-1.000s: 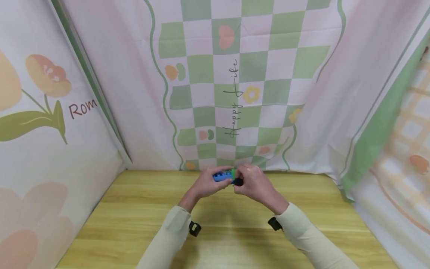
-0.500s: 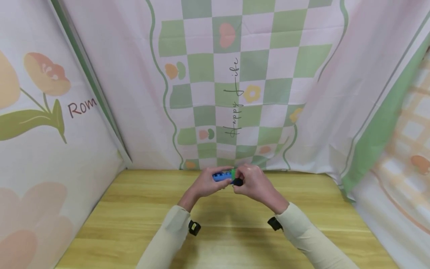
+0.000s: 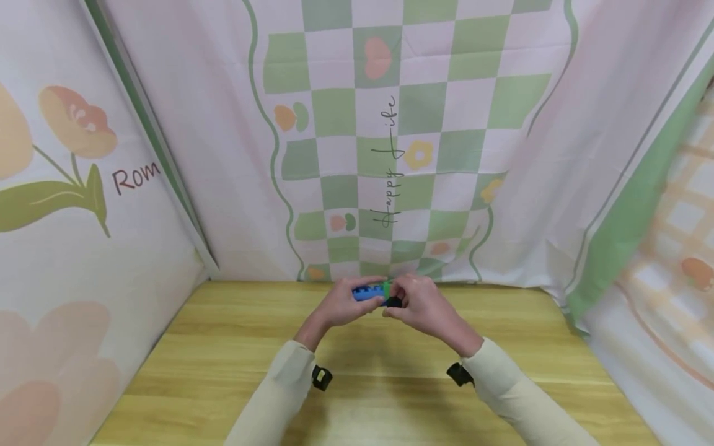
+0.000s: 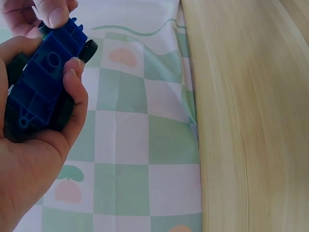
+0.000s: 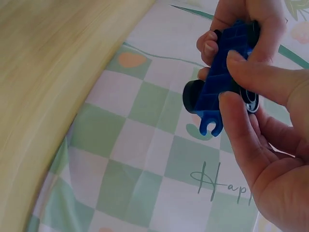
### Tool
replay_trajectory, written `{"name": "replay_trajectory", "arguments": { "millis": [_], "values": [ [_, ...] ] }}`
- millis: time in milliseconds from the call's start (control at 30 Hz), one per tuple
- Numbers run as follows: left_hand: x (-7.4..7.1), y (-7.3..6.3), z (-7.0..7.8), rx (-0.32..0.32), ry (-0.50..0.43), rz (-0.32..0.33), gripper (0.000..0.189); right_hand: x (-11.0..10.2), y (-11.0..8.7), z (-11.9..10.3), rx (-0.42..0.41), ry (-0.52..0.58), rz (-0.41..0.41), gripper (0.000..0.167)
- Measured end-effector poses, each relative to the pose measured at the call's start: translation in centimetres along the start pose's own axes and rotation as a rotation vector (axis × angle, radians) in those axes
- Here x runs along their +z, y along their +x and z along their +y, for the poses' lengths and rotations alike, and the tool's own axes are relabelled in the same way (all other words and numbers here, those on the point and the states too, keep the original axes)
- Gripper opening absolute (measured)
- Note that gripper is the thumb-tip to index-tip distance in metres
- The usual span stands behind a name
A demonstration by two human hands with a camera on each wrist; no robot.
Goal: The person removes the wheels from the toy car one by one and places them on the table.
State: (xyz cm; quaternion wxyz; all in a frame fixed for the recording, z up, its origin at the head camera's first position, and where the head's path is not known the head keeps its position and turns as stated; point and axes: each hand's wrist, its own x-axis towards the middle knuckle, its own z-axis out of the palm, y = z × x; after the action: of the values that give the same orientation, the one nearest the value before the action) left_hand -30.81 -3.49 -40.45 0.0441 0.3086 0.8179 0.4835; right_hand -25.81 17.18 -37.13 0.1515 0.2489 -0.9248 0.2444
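Checkered curtain (image 3: pixel 422 108), wooden table (image 3: pixel 385 390), left hand (image 3: pixel 339 303) curled round a blue toy wagon (image 3: pixel 365 297) over the table's far edge, right hand (image 3: pixel 426 306) pinching its hooked end, long axis nearly parallel to that edge, hook (image 5: pixel 211 117) (C-shaped) toward the table's right, ribbed underside (image 5: pixel 217 89), black wheels (image 5: pixel 192 96).

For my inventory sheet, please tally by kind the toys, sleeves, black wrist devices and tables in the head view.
Blue wheeled toy: 1
Sleeves, left sleeve and right sleeve: 2
Black wrist devices, left device and right device: 2
Table: 1
Total: 6
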Motion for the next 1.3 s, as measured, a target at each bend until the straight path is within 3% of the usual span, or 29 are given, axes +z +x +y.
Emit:
{"name": "replay_trajectory", "arguments": {
  "millis": [367,767,1000,1300],
  "values": [
    [-0.14,-0.06,0.02,-0.034,-0.022,-0.012,0.044,0.04,0.19,0.25,-0.012,0.050,-0.014,0.027],
    [-0.09,0.08,0.08,-0.053,-0.093,-0.008,0.044,0.30,0.36,0.24,-0.053,-0.017,0.071,0.023],
    [-0.34,0.03,-0.05,-0.075,-0.129,-0.003,0.046,-0.15,0.16,-0.13,-0.055,0.002,-0.016,0.028],
    [-0.36,-0.07,-0.06,-0.029,-0.039,-0.044,0.063,-0.37,-0.02,-0.08,-0.040,0.028,-0.031,0.026]
  ]
}}
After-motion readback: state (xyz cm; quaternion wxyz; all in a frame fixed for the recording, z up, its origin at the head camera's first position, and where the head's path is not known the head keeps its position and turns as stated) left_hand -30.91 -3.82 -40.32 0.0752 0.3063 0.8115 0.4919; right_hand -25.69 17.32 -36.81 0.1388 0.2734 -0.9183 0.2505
